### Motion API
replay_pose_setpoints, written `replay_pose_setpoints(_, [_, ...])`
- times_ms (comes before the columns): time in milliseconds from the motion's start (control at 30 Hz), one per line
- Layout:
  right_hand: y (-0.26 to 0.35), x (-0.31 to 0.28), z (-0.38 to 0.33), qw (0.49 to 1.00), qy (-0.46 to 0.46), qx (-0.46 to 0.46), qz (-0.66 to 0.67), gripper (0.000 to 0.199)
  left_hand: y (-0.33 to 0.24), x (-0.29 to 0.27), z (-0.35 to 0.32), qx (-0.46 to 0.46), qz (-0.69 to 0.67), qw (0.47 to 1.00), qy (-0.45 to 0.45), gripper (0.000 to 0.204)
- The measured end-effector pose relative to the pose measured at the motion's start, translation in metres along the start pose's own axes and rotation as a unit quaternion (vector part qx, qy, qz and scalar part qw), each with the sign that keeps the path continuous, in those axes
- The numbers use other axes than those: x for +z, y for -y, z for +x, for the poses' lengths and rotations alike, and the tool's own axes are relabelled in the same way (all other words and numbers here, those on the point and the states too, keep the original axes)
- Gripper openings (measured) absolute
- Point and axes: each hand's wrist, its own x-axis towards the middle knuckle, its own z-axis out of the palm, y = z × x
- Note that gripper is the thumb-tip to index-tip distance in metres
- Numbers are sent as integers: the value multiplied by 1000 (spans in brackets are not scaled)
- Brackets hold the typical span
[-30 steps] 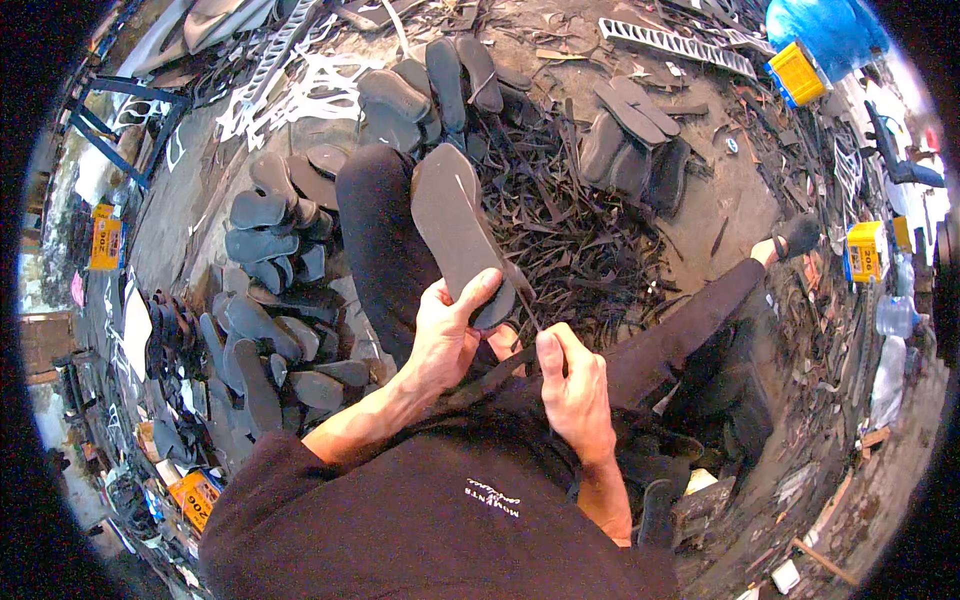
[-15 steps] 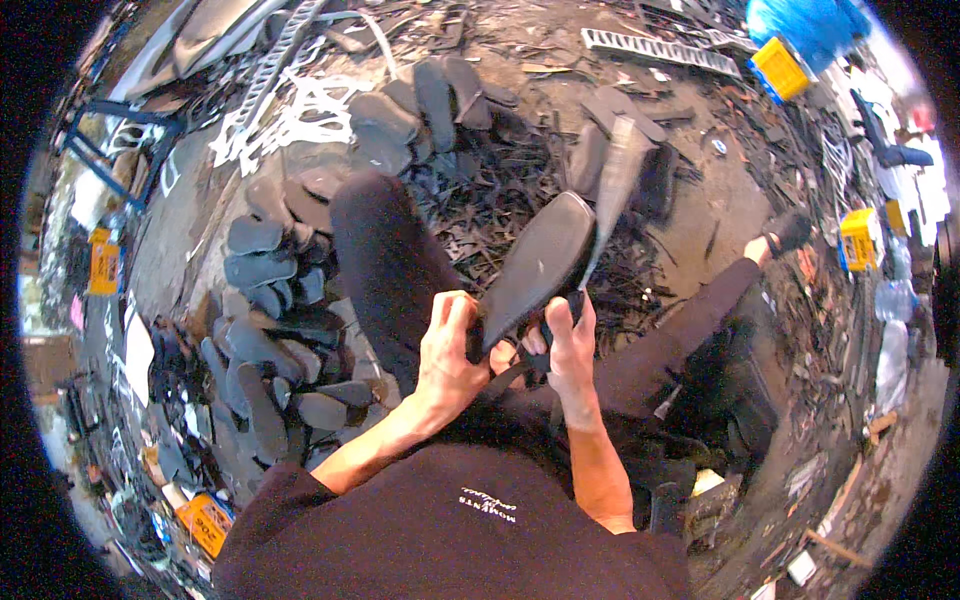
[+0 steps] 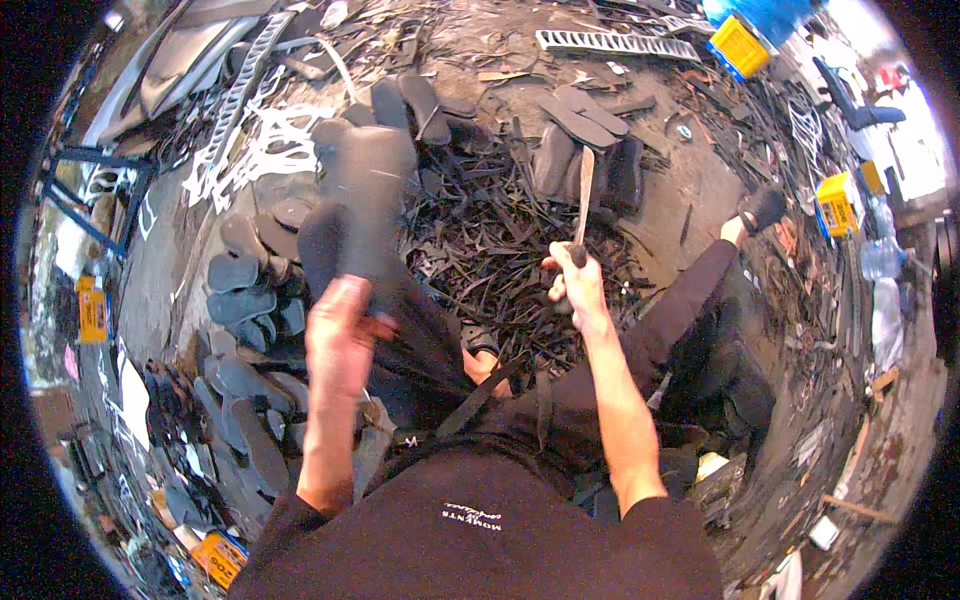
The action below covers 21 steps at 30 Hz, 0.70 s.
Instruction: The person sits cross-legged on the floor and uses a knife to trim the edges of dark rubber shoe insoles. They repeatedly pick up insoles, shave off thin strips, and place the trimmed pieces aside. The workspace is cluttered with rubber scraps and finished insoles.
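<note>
My left hand (image 3: 338,330) grips a dark grey rubber sole (image 3: 368,195) by its near end and holds it up over my left knee; the sole is blurred. In my right hand (image 3: 577,285) is a knife (image 3: 584,195) with its long thin blade pointing up and away, above the heap of black rubber trimmings (image 3: 490,260) between my legs. The two hands are apart. I sit on the ground, my right leg in dark trousers (image 3: 690,300) stretched out to the right.
Stacks of cut soles (image 3: 240,300) lie on the left and more soles (image 3: 590,130) beyond the scrap heap. White cut-out sheet remnants (image 3: 260,150) lie at the upper left. Yellow boxes (image 3: 740,45) and bottles (image 3: 880,260) stand to the right.
The sole, held by both hands in front of me, now swings left in my left hand alone. My right hand has let go of it and lifted the knife upright.
</note>
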Motion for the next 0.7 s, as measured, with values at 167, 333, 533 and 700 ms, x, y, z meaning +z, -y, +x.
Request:
replay_pose_setpoints(167, [-27, -49, 132, 958, -235, -66, -150, 37, -39, -165, 93, 135, -51, 965, -220, 37])
replay_pose_setpoints(333, [-61, -91, 230, 885, -364, -45, -286, 66, 2, -263, 131, 76, -84, 979, -168, 54])
replay_pose_setpoints(533, [-43, -51, 248, 918, -275, 27, -286, 99, -14, -140, 51, 121, -23, 959, -256, 36])
replay_pose_setpoints(700, [-5, -73, 218, 982, -185, 21, 12, 34, 6, 24, 37, 212, 249, 944, -33, 31])
